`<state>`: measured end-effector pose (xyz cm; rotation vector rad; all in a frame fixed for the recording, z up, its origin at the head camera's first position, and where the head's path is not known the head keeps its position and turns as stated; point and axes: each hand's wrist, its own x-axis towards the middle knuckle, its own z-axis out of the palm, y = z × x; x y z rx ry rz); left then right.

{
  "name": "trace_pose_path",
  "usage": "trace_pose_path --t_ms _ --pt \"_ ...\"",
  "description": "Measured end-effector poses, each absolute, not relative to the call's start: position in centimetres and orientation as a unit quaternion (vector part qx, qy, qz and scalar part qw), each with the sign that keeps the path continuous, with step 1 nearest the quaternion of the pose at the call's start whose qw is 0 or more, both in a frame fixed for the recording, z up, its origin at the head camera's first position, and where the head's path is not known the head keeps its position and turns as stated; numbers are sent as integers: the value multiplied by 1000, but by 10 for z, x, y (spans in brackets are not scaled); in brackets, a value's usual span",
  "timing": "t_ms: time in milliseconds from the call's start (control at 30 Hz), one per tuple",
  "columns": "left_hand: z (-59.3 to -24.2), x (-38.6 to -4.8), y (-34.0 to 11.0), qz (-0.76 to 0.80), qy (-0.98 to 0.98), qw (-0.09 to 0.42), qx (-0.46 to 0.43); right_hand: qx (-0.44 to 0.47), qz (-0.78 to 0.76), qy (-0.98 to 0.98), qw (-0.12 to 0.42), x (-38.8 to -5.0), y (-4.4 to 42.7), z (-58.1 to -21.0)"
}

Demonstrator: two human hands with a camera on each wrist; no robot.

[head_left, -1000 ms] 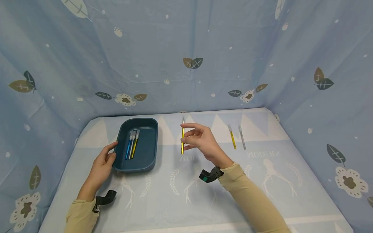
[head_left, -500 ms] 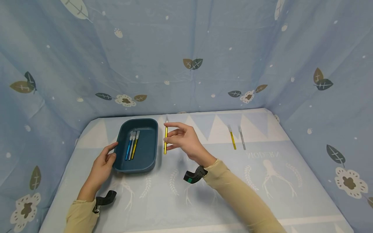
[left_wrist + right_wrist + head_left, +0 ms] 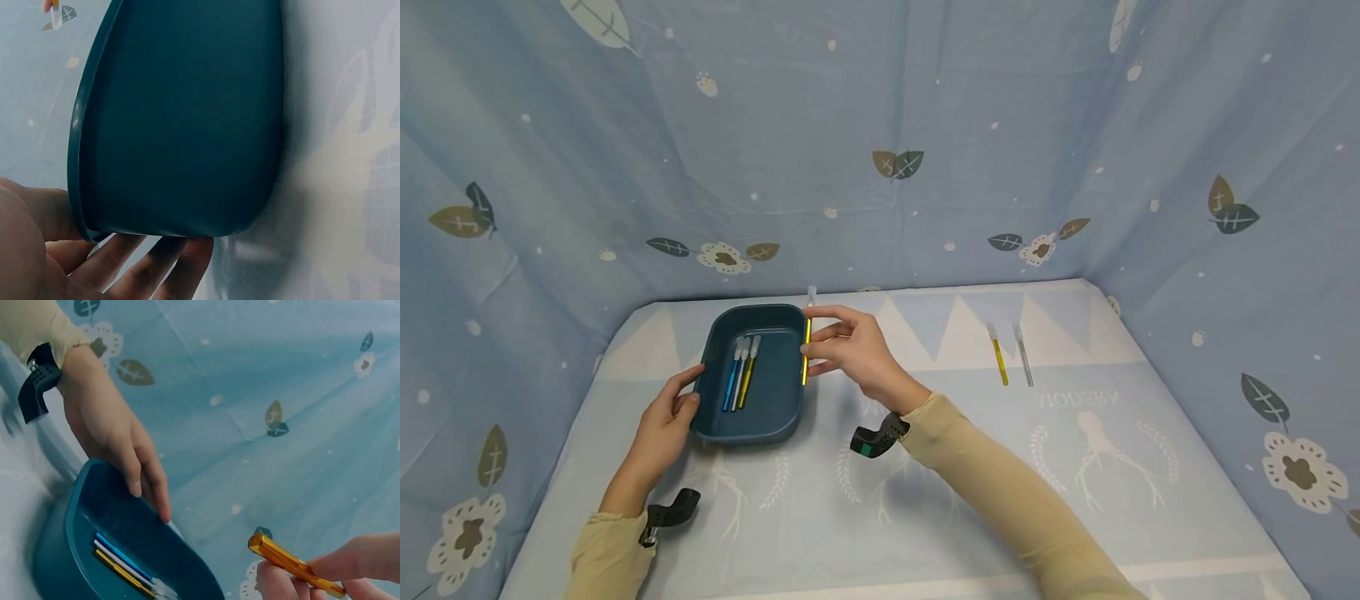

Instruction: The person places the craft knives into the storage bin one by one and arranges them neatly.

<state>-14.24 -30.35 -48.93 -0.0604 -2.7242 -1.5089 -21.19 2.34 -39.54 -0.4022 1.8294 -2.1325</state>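
A dark teal plastic bin stands at the left of the table. Three capped craft knives lie side by side in it: a blue one, a silver one and a gold one. My left hand touches the bin's left wall and rim with its fingertips; in the left wrist view its fingers lie against the outer wall. My right hand pinches another gold craft knife, clear cap pointing away, at the bin's right rim. The right wrist view shows this knife's barrel between thumb and fingers.
Another gold craft knife and a silver one lie apart on the right of the patterned tablecloth. A blue patterned curtain hangs behind the table and on both sides.
My right hand has carried the gold craft knife leftward from mid-table to the bin's right rim. The left hand and the bin have stayed in place.
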Motion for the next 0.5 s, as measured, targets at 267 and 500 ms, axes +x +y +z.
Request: trace_pose_path --t_ms 267,500 --pt "-488 -142 -303 -476 -879 10 -16 -136 -742 635 165 -221 4 -399" --pt "-488 -143 -303 -475 -880 10 -16 -125 -743 637 161 -229 -11 -408"
